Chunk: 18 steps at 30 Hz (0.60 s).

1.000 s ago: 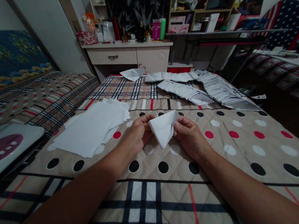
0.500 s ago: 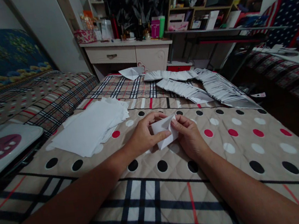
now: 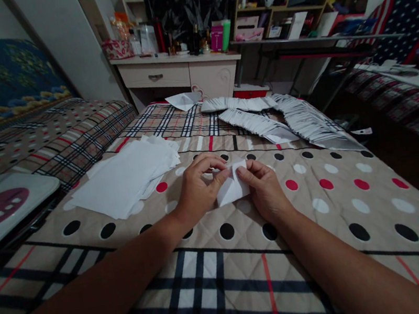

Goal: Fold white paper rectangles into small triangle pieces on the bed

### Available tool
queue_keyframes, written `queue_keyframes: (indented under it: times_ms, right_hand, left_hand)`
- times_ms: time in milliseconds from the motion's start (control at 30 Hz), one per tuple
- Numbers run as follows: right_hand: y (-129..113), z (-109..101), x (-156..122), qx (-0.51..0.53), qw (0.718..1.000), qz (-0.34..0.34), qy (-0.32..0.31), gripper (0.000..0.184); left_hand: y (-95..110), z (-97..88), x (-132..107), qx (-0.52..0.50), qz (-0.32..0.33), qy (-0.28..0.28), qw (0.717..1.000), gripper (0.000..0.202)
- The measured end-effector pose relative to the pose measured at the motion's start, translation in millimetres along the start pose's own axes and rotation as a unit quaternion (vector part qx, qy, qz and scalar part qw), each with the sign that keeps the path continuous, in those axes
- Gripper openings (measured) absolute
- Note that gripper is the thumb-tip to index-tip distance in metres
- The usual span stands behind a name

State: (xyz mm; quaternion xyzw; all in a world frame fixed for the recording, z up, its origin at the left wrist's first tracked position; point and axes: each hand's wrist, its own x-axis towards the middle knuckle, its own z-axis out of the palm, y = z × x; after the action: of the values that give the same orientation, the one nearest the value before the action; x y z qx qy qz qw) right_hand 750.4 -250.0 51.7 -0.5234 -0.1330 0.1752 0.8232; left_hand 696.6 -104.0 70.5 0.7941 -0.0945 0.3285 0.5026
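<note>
Forearms, two, bare: left forearm [image 3: 114, 283] slanting in from lower left, right forearm [image 3: 349, 262] from lower right, converging near centre. Left hand [image 3: 197, 186]: fingers curved, thumb extended inward, tips close together; firmness of pinch unclear. Right hand [image 3: 268, 187]: thumb laid over bent fingers, pinched closed. Hands near, facing.

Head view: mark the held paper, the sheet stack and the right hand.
Held paper [image 3: 234, 191]: head view, lower part of its near face.
Sheet stack [image 3: 119, 177]: head view, middle of the top sheet.
Right hand [image 3: 267, 189]: head view, back of the hand.
</note>
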Motion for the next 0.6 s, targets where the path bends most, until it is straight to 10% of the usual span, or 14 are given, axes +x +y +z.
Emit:
queue_keyframes:
  times_ms: [600]
  right_hand:
    - [4.9, 7.8, -1.5, -0.112, 0.993, -0.026, 0.027, 0.019]
  left_hand:
    - [0.0, 1.9, -2.5, 0.107, 0.113, 0.048, 0.987, 0.005]
